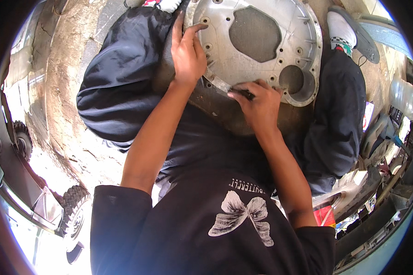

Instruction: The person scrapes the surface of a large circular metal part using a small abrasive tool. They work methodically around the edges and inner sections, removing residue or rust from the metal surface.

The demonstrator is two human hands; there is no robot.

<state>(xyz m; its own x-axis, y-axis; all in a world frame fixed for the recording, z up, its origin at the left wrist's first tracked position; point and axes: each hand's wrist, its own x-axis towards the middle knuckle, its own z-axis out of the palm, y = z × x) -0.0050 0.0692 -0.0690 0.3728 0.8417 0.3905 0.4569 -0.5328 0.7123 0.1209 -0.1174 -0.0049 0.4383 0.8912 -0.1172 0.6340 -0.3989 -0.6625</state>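
Observation:
A grey metal bell housing [211, 59], round with a large central opening and several bolt holes, lies between my legs. My left hand [188, 57] grips its left rim, the thumb on the inner face and the fingers down the outer side. My right hand [261, 103] is closed at the lower rim, holding a small dark piece [247, 94] against or very near the rim's edge. Most of that piece is hidden by the fingers, so its kind cannot be made out. Next to the right hand is the housing's smaller round opening [291, 79].
My legs in dark trousers [119, 78] flank the housing on a dirty concrete floor [64, 87]. Treaded tyres [74, 201] and a vehicle frame stand at the left. Mixed metal parts [385, 178] crowd the right side, near a clear plastic container [403, 97].

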